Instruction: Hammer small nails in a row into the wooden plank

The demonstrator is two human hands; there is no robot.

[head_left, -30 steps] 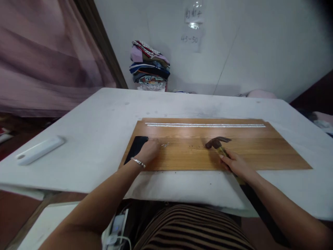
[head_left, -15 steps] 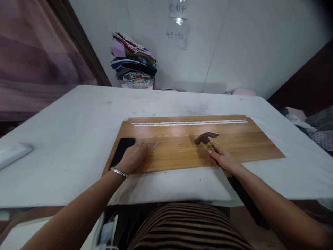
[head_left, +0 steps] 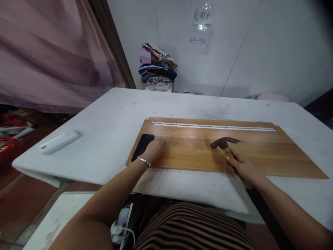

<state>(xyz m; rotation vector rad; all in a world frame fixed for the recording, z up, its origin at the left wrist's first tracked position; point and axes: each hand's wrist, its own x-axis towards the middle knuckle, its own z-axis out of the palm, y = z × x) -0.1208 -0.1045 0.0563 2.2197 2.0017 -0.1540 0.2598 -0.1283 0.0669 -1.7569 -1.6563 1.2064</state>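
Observation:
My right hand [head_left: 241, 165] is wrapped round the handle of a claw hammer [head_left: 225, 142]; the rusty head is over the wooden board [head_left: 286, 152], claw pointing right. My left hand [head_left: 155, 148], with a silver bracelet at the wrist, rests low over the board's left part with its fingers curled together. Whatever those fingers may hold is hidden. Just right of them lie a few thin nails [head_left: 170, 144]. A black phone [head_left: 142, 147] lies partly behind my left hand. Between the hands, small dark marks or nail tips [head_left: 199, 147] dot the board.
Two white measuring strips [head_left: 213, 126] run along the board's far edge. The board lies on a white-covered table [head_left: 104, 114]. A white handle-shaped object [head_left: 59, 142] is at the table's left. Behind stand folded clothes [head_left: 158, 67]; a power strip [head_left: 123, 222] hangs below the near edge.
The view has swung left, so the board and both hands appear further right. My left hand stays beside the nails, and my right hand keeps its hold on the hammer.

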